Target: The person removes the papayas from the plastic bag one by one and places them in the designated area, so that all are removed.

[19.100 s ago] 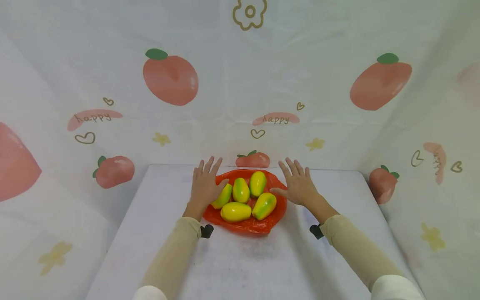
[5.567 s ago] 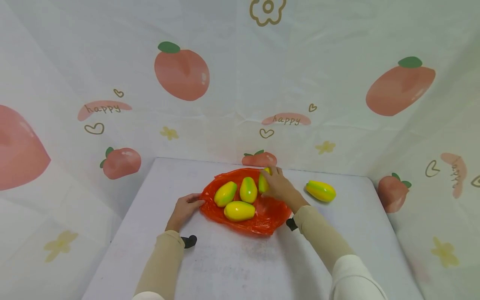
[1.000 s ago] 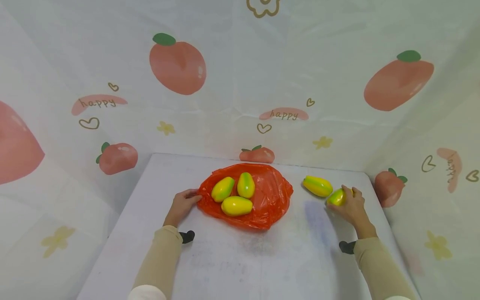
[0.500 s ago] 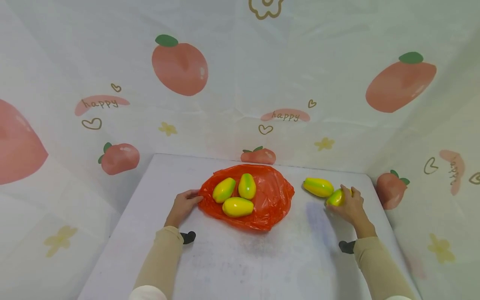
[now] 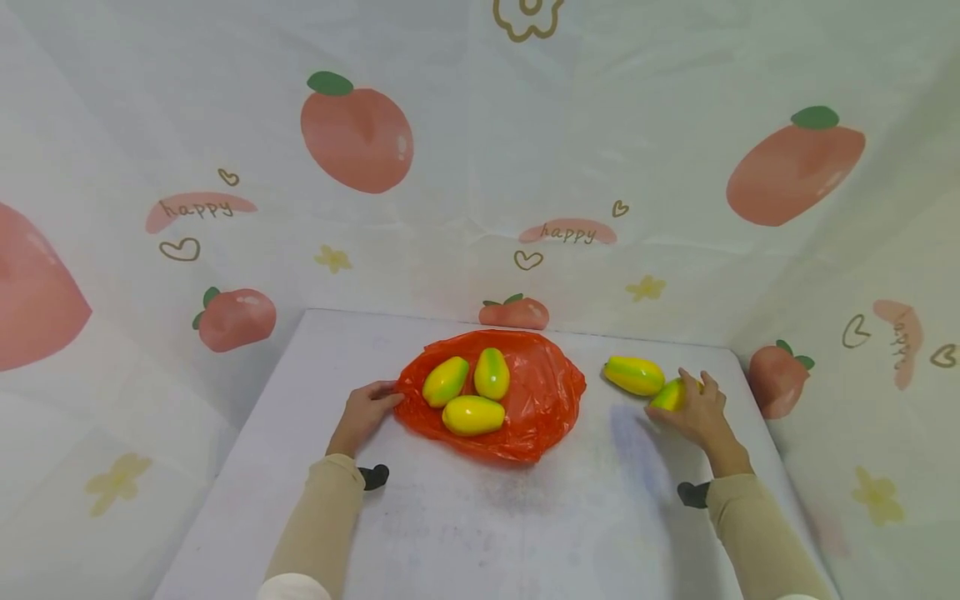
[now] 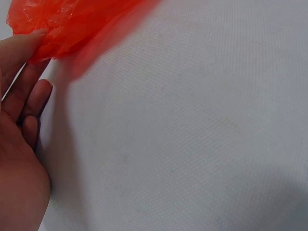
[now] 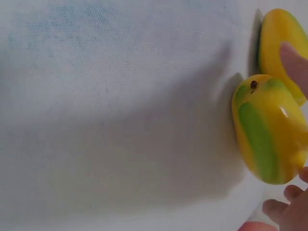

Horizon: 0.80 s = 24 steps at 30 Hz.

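Observation:
In the head view my left hand point(image 5: 364, 414) pinches the left edge of a red plastic bag point(image 5: 543, 400). The left wrist view shows the thumb over the bag's thin film point(image 6: 72, 24) and the fingers beneath it. Three yellow-green papayas, one of them a front papaya point(image 5: 473, 416), lie on the bag's left half. To the right, my right hand point(image 5: 701, 412) is spread around a papaya point(image 7: 269, 130) on the table, partly hidden in the head view. Thumb and fingers stand apart from its sides in the right wrist view. Another papaya point(image 5: 634, 376) lies at its upper left end.
A white table point(image 5: 480, 533) carries everything, its far edge close to a printed cloth backdrop point(image 5: 450, 167). Cloth also hangs along both sides. Black bands point(image 5: 693, 494) sit at the wrists.
Since the frame 5.6 s ago, a second papaya has gone from the bag to the table's right side. In the last half second the right fingers have loosened slightly around it; the left hand stays put.

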Each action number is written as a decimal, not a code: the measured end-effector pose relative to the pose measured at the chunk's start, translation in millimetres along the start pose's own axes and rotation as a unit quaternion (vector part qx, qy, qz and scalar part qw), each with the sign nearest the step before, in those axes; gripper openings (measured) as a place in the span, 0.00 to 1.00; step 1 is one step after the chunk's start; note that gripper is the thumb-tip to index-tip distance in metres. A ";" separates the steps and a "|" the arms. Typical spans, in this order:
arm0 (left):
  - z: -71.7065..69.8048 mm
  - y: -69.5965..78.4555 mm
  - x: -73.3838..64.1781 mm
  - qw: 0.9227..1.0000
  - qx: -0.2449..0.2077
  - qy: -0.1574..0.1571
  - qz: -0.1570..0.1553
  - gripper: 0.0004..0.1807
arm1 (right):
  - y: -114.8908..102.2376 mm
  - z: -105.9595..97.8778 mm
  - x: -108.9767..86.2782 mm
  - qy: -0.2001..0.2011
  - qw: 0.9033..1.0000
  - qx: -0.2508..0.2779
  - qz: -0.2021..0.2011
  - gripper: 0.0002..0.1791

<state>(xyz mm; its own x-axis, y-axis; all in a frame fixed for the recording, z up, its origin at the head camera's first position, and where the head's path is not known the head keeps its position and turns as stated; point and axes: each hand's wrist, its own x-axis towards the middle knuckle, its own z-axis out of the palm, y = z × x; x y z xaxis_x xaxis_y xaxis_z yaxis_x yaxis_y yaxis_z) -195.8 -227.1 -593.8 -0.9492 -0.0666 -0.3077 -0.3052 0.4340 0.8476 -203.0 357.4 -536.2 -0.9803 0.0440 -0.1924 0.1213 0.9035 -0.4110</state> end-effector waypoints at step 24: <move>-2.4 -0.3 -1.8 1.000 0.007 -0.009 0.002 0.28 | -26.8 7.6 -6.9 0.032 0.992 -0.115 -0.037 0.63</move>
<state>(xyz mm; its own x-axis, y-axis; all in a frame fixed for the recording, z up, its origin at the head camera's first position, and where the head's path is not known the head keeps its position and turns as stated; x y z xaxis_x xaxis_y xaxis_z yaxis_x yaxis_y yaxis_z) -194.2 -229.2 -592.4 -0.9489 -0.0493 -0.3116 -0.3001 0.4460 0.8433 -198.3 329.6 -530.6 -0.9941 -0.0062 -0.1087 0.0163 0.9786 -0.2054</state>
